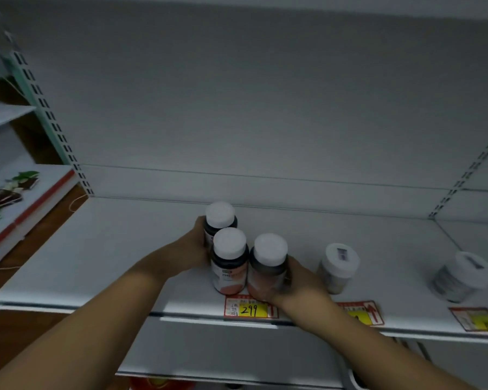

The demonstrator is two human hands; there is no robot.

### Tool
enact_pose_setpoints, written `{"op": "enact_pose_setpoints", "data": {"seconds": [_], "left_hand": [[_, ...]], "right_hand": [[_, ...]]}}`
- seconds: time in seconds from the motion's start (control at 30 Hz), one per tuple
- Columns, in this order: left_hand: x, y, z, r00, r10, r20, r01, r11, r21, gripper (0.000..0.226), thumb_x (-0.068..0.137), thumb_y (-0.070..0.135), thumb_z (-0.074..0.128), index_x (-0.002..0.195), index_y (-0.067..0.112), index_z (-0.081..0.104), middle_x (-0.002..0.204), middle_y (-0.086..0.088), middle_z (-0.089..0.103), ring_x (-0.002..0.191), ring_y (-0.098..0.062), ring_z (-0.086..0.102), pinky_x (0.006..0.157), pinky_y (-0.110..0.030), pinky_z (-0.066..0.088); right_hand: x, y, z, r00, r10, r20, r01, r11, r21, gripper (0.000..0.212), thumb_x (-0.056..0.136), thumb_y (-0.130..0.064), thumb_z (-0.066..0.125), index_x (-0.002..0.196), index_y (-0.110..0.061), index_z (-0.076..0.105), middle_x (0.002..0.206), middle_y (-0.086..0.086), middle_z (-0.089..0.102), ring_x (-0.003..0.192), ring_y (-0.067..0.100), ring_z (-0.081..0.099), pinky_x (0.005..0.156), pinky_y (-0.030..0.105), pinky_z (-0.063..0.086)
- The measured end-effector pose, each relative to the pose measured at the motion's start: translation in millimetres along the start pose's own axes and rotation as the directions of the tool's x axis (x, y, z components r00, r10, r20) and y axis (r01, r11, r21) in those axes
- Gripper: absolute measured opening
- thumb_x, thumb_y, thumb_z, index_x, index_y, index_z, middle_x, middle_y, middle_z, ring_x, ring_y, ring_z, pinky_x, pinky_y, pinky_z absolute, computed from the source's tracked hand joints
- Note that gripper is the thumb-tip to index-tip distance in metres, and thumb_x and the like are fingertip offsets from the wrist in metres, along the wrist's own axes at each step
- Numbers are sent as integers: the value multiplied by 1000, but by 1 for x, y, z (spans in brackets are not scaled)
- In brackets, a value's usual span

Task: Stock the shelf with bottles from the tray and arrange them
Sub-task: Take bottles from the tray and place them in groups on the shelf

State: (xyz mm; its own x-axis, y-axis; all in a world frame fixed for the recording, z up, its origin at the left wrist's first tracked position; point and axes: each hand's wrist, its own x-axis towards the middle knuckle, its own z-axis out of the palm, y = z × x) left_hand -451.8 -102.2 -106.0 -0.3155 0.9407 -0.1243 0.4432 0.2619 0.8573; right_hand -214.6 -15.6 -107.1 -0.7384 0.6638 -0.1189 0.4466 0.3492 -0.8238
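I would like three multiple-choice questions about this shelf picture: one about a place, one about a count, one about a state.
1. Where is the yellow price tag marked 299?
A. On the back wall
B. On the shelf's front edge, below the dark bottles
C. On a bottle cap

2. How many dark bottles with white caps stand grouped between the hands?
A. Three
B. One
C. Five

3. What is the right hand doing?
A. Hanging free
B. Pointing at the wall
C. Holding a bottle

Answers:
1 B: the price tag sits on the shelf edge under the bottles.
2 A: back bottle, middle bottle, right bottle.
3 C: the right hand has its grip around the right bottle; the left hand touches the back one.
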Motion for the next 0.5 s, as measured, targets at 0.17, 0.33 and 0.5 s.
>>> {"op": "enact_pose_setpoints", "data": {"seconds": [0.17, 0.33, 0.5], "left_hand": [[1, 8, 1, 988, 0, 151, -28, 983, 181, 104, 82, 12, 70, 146, 16, -12, 143, 11, 17, 135, -7, 22, 106, -22, 22], [-3, 10, -2, 997, -14, 71, -2, 974, 225, 100, 78, 1, 71, 150, 15, 3, 153, 1, 23, 140, -16, 26, 117, -36, 21], [-35, -7, -9, 945, -224, -239, 288, 917, 277, 87, 80, -4, 63, 150, 18, 14, 155, -11, 28, 139, -30, 32, 109, -37, 28]], "right_hand": [[1, -11, -1, 999, 18, 40, -17, 999, -27, 58, 63, -61, 72, 111, -44, 44, 105, -21, 60, 87, -3, 56, 66, 6, 41], [-14, -6, -22, 995, -36, 97, 37, 999, -9, 107, 63, -48, 78, 146, -28, 14, 142, -14, 41, 130, 10, 40, 98, 19, 33], [-39, 4, -40, 983, -172, 69, 180, 974, -138, 97, 71, -52, 69, 146, -25, 14, 144, -9, 32, 136, 12, 26, 98, 7, 16]]}}
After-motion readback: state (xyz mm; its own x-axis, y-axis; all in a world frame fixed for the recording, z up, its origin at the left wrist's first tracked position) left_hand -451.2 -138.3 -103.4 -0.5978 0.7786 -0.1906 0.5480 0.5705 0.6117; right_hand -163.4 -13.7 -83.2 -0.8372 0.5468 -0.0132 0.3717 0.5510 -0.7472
